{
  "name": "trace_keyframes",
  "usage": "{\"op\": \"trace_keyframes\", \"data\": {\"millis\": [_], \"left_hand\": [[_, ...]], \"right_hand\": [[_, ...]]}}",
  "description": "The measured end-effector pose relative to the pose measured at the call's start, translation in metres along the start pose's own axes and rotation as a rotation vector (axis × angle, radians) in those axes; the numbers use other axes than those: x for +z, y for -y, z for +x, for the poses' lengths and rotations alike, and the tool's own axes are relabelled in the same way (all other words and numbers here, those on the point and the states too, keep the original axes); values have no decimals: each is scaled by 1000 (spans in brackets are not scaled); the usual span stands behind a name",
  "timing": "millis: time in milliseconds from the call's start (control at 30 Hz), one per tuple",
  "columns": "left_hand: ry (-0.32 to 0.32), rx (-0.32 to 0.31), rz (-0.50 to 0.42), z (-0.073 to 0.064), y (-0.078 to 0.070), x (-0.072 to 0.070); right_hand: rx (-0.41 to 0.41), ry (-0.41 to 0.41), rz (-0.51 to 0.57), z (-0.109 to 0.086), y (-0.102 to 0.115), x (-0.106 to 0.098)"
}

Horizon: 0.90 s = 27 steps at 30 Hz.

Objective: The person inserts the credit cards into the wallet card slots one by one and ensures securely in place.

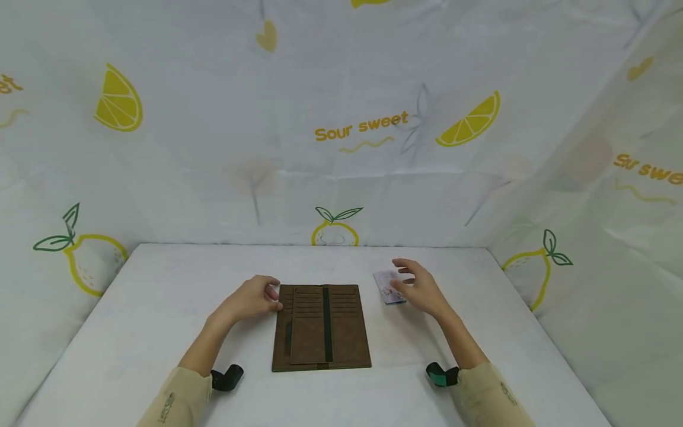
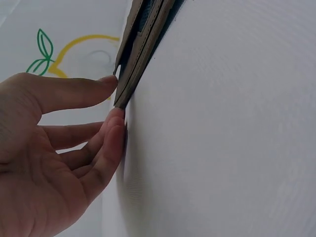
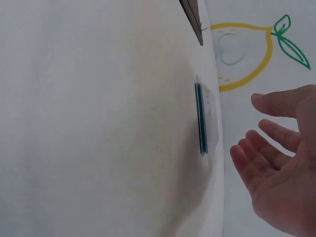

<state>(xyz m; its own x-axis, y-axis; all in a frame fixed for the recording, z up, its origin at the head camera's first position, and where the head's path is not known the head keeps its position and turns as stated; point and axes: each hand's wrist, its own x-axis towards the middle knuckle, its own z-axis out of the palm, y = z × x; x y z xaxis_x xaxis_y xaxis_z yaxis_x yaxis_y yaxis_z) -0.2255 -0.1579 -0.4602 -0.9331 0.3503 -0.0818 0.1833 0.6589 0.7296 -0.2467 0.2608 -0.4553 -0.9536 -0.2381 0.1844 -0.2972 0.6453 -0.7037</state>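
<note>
A brown leather wallet (image 1: 349, 338) lies unfolded on the white table, showing rows of card slots and a dark green strip down its middle. My left hand (image 1: 255, 298) is at its far left corner; in the left wrist view the thumb meets the wallet's edge (image 2: 143, 59) and the curled fingers sit at the corner. To the right of the wallet is a small stack of cards (image 1: 385, 288), pale and printed on top with teal edges (image 3: 201, 118). Over its right side hovers my right hand (image 1: 421, 289), fingers loosely bent and apart from the cards.
Behind and beside the white table (image 1: 160, 332) hangs a pale curtain (image 1: 213, 136) printed with lemons and lettering. Black straps with camera mounts (image 1: 228, 378) are worn at both wrists, next to the beige sleeves (image 1: 178, 397).
</note>
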Motion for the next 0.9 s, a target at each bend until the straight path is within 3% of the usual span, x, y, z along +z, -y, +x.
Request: {"op": "trace_keyframes", "data": {"millis": [167, 433, 667, 900], "left_hand": [[-43, -35, -58, 2, 3, 2], [-85, -71, -104, 5, 1, 4], [-79, -92, -172, 5, 2, 4], [-73, -94, -225, 5, 1, 3]], "right_hand": [[65, 38, 10, 10, -9, 2], [155, 63, -88, 21, -16, 6], [157, 78, -177, 24, -17, 8], [196, 100, -173, 29, -21, 6]]}}
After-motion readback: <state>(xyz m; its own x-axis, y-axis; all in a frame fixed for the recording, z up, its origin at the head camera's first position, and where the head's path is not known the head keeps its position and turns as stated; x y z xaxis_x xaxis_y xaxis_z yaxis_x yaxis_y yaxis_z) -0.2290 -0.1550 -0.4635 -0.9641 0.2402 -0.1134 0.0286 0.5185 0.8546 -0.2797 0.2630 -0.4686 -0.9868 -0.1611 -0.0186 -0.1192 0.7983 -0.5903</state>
